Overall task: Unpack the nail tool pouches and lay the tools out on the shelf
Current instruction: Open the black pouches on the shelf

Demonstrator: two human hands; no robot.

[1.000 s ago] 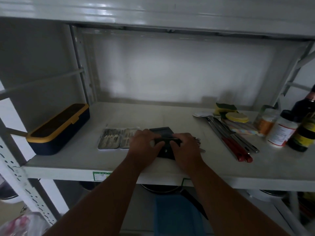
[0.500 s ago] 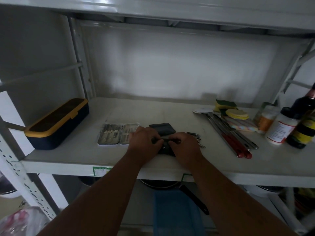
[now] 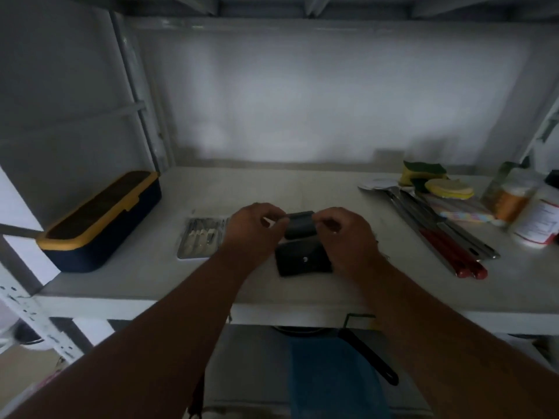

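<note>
- Lying near the front edge of the white shelf [image 3: 302, 182], a dark pouch [image 3: 303, 261] serves as the landmark; a small pale snap shows on its body.
- Both hands are raised over the far end of the pouch: the left hand [image 3: 252, 229] and the right hand [image 3: 348, 237] each pinch one side of its lifted flap [image 3: 300, 225] between thumb and fingertips.
- Left of the pouch, partly hidden by the left hand, an open tool case [image 3: 202, 238] lies flat with metal nail tools in a row inside.
- Farther left of the pouch stands a navy box with a yellow rim [image 3: 99, 225].
- Right of the pouch lie long utensils with red handles [image 3: 453, 252], well apart from it.
- Beyond those, farther right, sit sponges [image 3: 423, 173] and bottles [image 3: 535, 219], blurred.
</note>
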